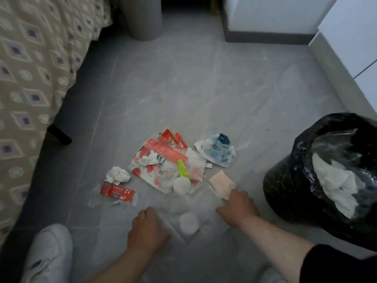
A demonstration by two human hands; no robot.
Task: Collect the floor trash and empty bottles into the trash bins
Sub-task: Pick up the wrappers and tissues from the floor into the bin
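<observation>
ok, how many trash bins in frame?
2. Grey bin at the far end beside the bed; black-bagged bin at near right, close to the right hand. More may be out of frame.

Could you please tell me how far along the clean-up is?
Done: white tissue sits in the black-bagged bin. In hand: right hand touches the pink packet, left hand is beside clear plastic. Left: red wrappers, crumpled tissue, blue pouch on the floor.
</observation>
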